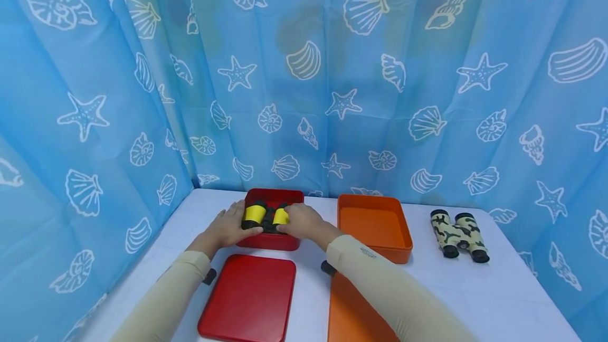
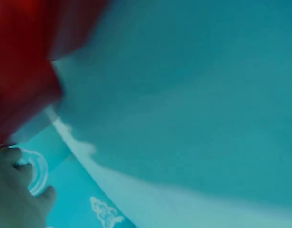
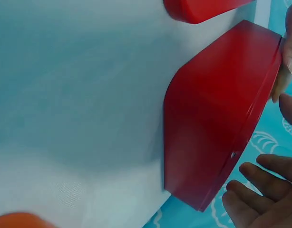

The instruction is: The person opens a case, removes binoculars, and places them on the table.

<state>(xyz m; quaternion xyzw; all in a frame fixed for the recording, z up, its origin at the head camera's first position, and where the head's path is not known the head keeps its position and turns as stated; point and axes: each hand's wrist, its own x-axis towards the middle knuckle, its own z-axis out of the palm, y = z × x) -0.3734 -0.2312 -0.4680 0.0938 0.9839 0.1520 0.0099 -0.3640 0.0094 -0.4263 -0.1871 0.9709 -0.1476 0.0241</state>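
Hanging loosely spread, the fingers of the right hand (image 1: 307,221) are partly covering the yellow-and-black binoculars (image 1: 255,214) inside the red box (image 1: 271,241), contact being unclear. The left hand (image 1: 229,226) is lying straight-fingered along its left side. Handling both barrels evenly should be preventing knocks. The red lid (image 1: 249,294) is resting nearer.

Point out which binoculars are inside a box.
The yellow-and-black binoculars, inside the red box; the camouflage binoculars lie outside any box, on the table.
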